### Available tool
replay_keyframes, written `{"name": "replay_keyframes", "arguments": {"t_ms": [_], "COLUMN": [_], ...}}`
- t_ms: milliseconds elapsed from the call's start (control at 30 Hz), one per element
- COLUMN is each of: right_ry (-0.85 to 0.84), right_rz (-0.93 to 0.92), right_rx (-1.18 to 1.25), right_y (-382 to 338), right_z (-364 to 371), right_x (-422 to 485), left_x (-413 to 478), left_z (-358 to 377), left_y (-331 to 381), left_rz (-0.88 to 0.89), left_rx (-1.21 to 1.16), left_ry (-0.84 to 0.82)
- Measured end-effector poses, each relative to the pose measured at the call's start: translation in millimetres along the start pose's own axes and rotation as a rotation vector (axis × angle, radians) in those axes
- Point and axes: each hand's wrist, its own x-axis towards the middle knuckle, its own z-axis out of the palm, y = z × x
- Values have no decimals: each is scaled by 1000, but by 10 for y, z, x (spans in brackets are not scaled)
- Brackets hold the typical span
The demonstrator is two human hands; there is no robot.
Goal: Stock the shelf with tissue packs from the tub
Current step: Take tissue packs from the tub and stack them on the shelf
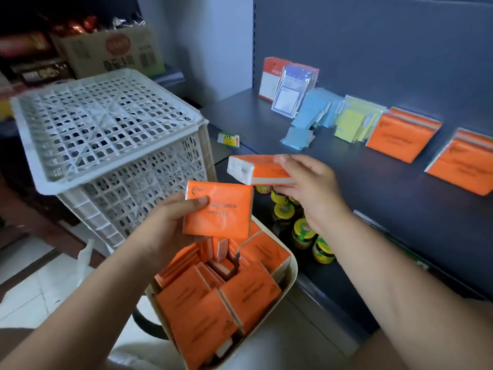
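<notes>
A cream tub (292,279) at bottom centre holds several orange tissue packs (248,297). My left hand (165,225) grips one orange pack (221,209) upright just above the tub. My right hand (312,188) pinches another orange pack (256,169) held flat, higher up, in front of the dark shelf (346,182). Two piles of orange packs (400,137) (464,166) lean against the shelf's back panel at the right.
Blue packs (306,121), yellow-green packs (352,124) and a red-and-white box (272,78) stand further left on the same shelf. Jars with yellow lids (301,231) fill the shelf below. An upturned white lattice crate (106,124) stands at the left, with a cardboard box (112,52) behind.
</notes>
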Motion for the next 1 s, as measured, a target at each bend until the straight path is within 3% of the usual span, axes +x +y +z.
{"name": "replay_keyframes", "arguments": {"t_ms": [167, 333, 667, 900, 1000], "right_ry": [103, 131, 261, 610, 635], "right_rz": [-135, -100, -65, -85, -126], "right_rx": [135, 283, 422, 461, 349], "right_y": [-161, -342, -869, -1025, -1077], "right_z": [-433, -1001, -2322, -3066, -3293], "right_x": [-60, -125, -461, -498, -519], "left_x": [-68, -53, 179, 416, 512], "left_z": [487, 1074, 2281, 2876, 3046], "left_y": [37, -63, -336, -421, -432], "left_rz": [63, 73, 75, 62, 45], "left_rx": [13, 16, -6, 71, 64], "left_ry": [-53, -62, -236, -327, -325]}}
